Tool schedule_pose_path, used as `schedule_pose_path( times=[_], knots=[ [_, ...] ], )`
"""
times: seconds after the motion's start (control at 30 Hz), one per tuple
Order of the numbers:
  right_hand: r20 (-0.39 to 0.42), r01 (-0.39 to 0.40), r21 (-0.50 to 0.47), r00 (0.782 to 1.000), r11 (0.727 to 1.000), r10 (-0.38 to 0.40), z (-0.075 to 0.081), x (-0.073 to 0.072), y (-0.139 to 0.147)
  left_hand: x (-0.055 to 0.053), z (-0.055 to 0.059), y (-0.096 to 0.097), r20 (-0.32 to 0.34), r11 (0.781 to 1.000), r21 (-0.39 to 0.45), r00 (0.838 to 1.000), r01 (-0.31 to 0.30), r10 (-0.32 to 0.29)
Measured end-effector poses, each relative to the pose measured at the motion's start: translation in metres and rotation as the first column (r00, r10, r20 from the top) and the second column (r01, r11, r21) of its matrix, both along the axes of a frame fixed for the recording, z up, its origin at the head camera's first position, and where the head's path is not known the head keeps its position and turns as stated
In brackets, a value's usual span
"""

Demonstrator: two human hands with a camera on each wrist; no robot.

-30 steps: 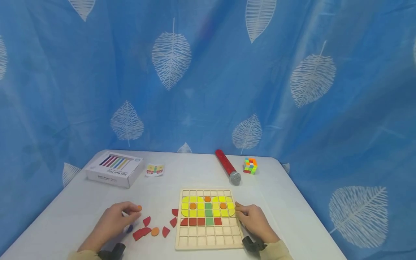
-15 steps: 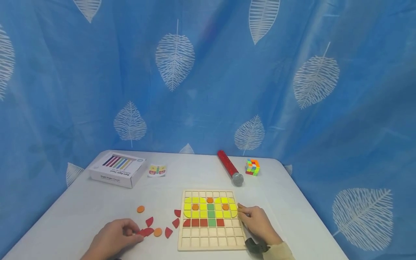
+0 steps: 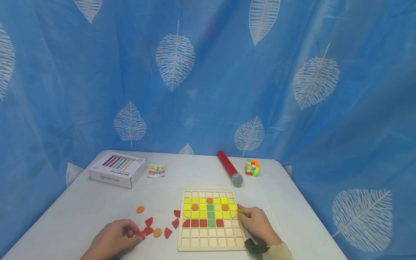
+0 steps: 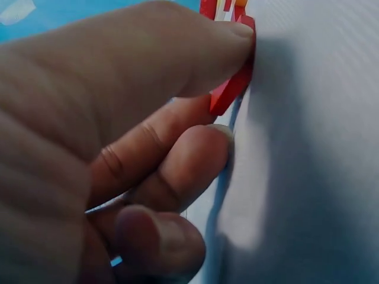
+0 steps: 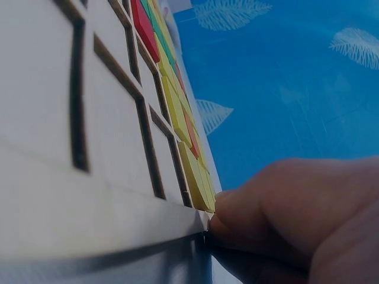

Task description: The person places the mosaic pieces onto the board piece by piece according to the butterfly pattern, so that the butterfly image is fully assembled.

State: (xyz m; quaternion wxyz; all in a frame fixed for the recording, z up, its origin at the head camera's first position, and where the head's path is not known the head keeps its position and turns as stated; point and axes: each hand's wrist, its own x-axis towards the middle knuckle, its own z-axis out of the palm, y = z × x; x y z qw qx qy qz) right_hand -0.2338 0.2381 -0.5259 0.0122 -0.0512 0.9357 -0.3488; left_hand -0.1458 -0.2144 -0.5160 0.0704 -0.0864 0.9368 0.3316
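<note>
My left hand (image 3: 112, 240) has slid down, now pinching a red piece (image 3: 141, 234) lying left of the board (image 3: 211, 245); my right hand (image 3: 256, 224) is curling against its right edge, holding nothing.

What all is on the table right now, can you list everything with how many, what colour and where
Grid board: one, pale wood, front centre of the table, partly filled with yellow, green, red and orange tiles.
Loose red pieces: about five, left of the board; one is at the left fingertips.
Loose orange discs: two, left of the board.
Box: one, white with coloured stripes, back left.
Card: one, small, with a coloured pattern, right of the box.
Tube: one, red with a grey end, back centre.
Puzzle cube: one, multicoloured, right of the tube.
Table: one, white.
Curtain: blue with white leaves, behind.
Left hand: pinches a red piece.
Right hand: fingertips at the board's right edge.
</note>
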Motion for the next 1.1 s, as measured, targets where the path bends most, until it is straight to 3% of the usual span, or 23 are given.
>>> schedule_pose_path(
  times=[0.2, 0.47, 0.63, 0.73, 0.93, 1.1],
  knots=[
    [0.001, 0.008, -0.019, 1.000, 1.000, -0.008, 0.000, 0.001, -0.001, 0.001, 0.001, -0.002, 0.000, 1.000, 0.015, 1.000, 0.005, -0.005],
    [0.002, 0.002, -0.010, 1.000, 1.000, -0.002, 0.001, 0.001, 0.000, 0.001, 0.003, -0.002, -0.030, 0.988, 0.144, 0.998, -0.054, 0.058],
    [-0.008, -0.014, 0.003, 1.000, 1.000, 0.014, -0.001, 0.001, 0.000, -0.001, 0.010, 0.005, -0.087, 0.983, 0.178, 0.994, -0.051, 0.067],
    [-0.020, -0.022, 0.015, 1.000, 1.000, 0.022, 0.000, 0.000, 0.000, -0.005, 0.017, 0.017, -0.130, 0.983, 0.179, 0.990, -0.027, 0.051],
    [-0.039, -0.040, 0.025, 0.998, 0.999, 0.041, 0.001, -0.001, 0.003, -0.017, 0.027, 0.056, -0.155, 0.979, 0.205, 0.988, 0.016, 0.017],
    [-0.036, -0.055, 0.030, 0.998, 0.998, 0.056, -0.001, -0.001, 0.003, -0.027, 0.033, 0.087, -0.211, 0.966, 0.213, 0.973, 0.144, -0.098]
  ],
)
